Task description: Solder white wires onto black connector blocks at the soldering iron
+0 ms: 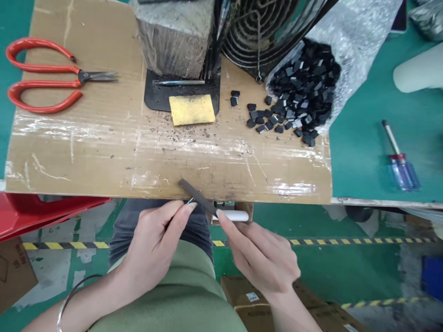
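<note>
Near the front edge of the table, my left hand [157,237] pinches a small shiny metal piece [190,200] between thumb and forefinger; most of it is hidden by the fingers. My right hand [258,253] is closed on one end of a dark grey flat strip [197,194], which looks like a file or sanding stick, with the forefinger stretched along it. The strip slants up to the left, its far end over the cardboard edge. It crosses right at the metal piece; whether they touch, I cannot tell.
Cardboard [86,152] covers the table. On it lie red-handled scissors [79,76], a yellow sponge [192,109], a wrapped block [176,41], a round fan grille [259,32] and many small black parts [304,83] spilling from a bubble-wrap bag [360,41]. A screwdriver [401,161] lies right.
</note>
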The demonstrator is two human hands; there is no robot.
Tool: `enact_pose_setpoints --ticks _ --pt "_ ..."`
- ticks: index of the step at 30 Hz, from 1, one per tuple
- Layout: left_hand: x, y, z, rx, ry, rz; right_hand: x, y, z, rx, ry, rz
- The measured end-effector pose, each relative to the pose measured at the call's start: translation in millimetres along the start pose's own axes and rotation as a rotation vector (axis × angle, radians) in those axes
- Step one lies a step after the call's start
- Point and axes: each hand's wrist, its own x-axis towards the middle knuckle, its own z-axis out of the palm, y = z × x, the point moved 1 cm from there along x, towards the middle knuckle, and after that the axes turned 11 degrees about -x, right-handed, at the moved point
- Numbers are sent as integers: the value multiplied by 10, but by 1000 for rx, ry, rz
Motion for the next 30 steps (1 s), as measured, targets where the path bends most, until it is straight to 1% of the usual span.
enact_pose_setpoints --ticks 2,4,8,11,13,14,16,18,20,22,26,30 --pt "-15 -6 1 104 36 96 42 -2 33 -9 36 -8" --pt "-27 -4 5 177 57 164 66 -6 46 1 43 -2" --pt "-29 4 15 223 59 205 8 -11 -13 28 -19 26" --pt "-21 0 14 228 56 219 13 -16 -3 4 -13 34" --pt "-15 -3 7 206 63 195 48 -18 42 3 24 37" --pt "-12 -2 3 177 61 159 59 -17 61 6 39 40" --pt "-7 2 0 74 28 33 48 -10 70 15 38 44" --pt "-7 9 6 -49 -40 -111 6 2 45 13 10 50" --pt "-13 12 16 -124 -93 -187 -25 11 21 5 -12 43" --pt "-24 3 26 -118 -96 -158 -18 9 26 -3 3 26" --pt "-49 -47 51 -4 -24 -3 5 -12 63 16 32 6" --pt "-53 -78 74 20 -26 2 -98 -13 35 44 -12 22"
